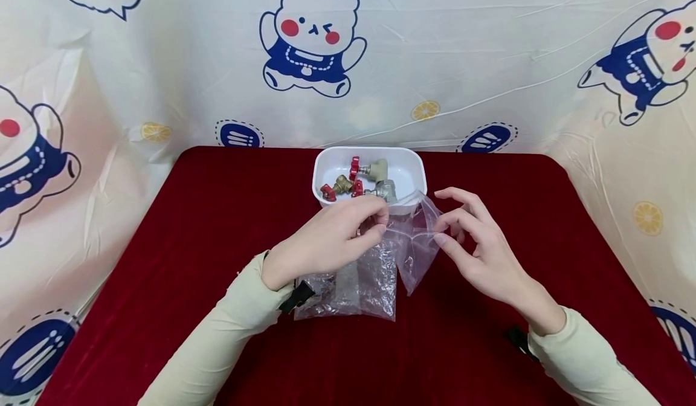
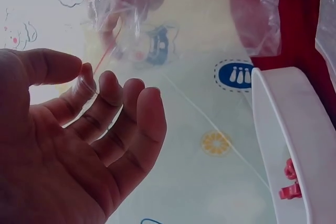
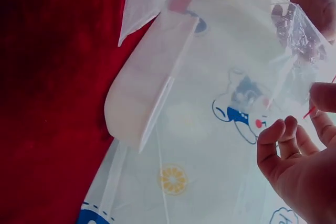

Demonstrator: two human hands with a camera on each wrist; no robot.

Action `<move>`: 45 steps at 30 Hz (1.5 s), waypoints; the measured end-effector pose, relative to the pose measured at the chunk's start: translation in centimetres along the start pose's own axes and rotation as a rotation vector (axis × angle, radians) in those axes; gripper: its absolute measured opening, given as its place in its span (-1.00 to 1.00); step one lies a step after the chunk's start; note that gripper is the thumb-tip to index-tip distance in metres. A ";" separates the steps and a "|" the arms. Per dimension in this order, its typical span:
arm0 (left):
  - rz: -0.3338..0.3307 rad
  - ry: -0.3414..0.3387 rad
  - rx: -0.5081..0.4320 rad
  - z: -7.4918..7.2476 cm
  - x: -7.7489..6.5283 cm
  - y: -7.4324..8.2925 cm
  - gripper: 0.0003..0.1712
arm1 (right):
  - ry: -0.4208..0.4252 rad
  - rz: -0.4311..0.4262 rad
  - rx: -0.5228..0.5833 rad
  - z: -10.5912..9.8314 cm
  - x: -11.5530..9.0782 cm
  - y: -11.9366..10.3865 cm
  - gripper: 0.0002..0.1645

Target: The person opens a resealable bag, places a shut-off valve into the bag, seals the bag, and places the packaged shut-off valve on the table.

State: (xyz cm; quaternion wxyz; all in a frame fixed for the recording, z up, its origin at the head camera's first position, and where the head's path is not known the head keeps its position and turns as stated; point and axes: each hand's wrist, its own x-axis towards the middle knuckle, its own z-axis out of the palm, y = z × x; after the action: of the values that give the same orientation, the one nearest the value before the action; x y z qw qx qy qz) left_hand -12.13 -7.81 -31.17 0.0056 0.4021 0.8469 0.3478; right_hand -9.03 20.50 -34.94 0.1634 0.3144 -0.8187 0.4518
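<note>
A clear plastic zip bag hangs between both hands, above the front of the white tray. My left hand pinches the left side of its upper edge between thumb and index finger. At the opposite side, my right hand pinches the edge between thumb and fingers. A thin red line runs along the bag's edge in the left wrist view, where the left hand shows its palm. Below the left hand, more clear plastic bags lie flat on the table, partly hidden by that hand.
Behind the hands stands a white tray. Inside are a beige valve, a brass valve and a silver valve, all with red handles. A dark red cloth covers the table. Printed curtains enclose the back and sides.
</note>
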 end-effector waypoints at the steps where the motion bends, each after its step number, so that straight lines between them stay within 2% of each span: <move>1: 0.002 0.006 -0.008 -0.1 0.0 -0.1 -0.85 | -0.001 0.008 0.007 0.0 -0.1 0.1 -0.82; 3: 0.007 0.018 -0.046 -0.4 0.0 -0.3 -0.85 | -0.002 0.020 0.018 -0.1 -0.2 0.2 -0.92; 5: 0.015 0.036 -0.086 -0.6 0.0 -0.4 -0.85 | 0.000 0.027 0.031 -0.1 -0.3 0.3 -0.94; 10: 0.038 0.093 -0.172 -0.6 0.3 -0.6 -0.89 | 0.014 0.016 0.058 0.1 -0.1 0.1 -0.73; 14: 0.044 0.118 -0.305 0.5 0.6 -0.9 -0.95 | 0.013 -0.002 0.073 0.5 0.2 -0.3 -0.67; 16: 0.022 0.115 -0.393 1.3 0.7 -1.1 -0.77 | 0.006 -0.012 0.073 0.7 0.3 -0.4 -0.68; 19: -0.022 0.070 -0.511 2.7 0.7 -1.5 -0.23 | -0.002 -0.025 0.074 0.9 0.6 -0.6 -0.75; 21: -0.038 0.010 -0.592 3.7 0.7 -1.7 0.15 | -0.005 -0.037 0.075 1.0 0.8 -0.7 -0.86; 24: -0.022 -0.100 -0.707 5.0 0.7 -1.8 0.50 | -0.015 -0.056 0.088 1.0 1.2 -0.9 -0.92; 27: -0.014 -0.186 -0.811 5.9 0.7 -1.9 0.62 | -0.042 -0.071 0.133 1.1 1.6 -1.3 -0.78; 29: -0.006 -0.222 -0.870 6.2 0.7 -1.9 0.61 | -0.068 -0.064 0.175 1.1 1.6 -1.7 -0.65; 32: 0.039 -0.257 -0.943 6.3 0.7 -1.7 0.62 | -0.116 -0.043 0.230 1.0 1.7 -2.4 -0.60; 35: 0.114 -0.283 -0.974 6.2 0.9 -1.5 0.64 | -0.160 -0.053 0.232 0.6 1.7 -3.1 -0.57; 38: 0.161 -0.277 -0.949 6.3 1.0 -1.5 0.61 | -0.209 -0.069 0.197 0.0 1.8 -3.6 -0.56; 42: 0.161 -0.175 -0.823 6.6 1.1 -1.7 0.48 | -0.278 -0.053 0.111 -1.2 2.0 -3.8 -0.59; 45: 0.107 -0.081 -0.702 6.7 1.1 -2.2 0.45 | -0.327 -0.002 0.046 -2.2 2.2 -3.8 -0.66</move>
State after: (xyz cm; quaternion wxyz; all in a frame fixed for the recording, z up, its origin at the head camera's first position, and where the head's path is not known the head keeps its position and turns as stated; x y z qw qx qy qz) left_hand -12.39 -4.09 -37.27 0.1585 0.4327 0.6529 0.6012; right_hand -8.17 20.03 -30.15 0.0212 0.3881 -0.8236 0.4131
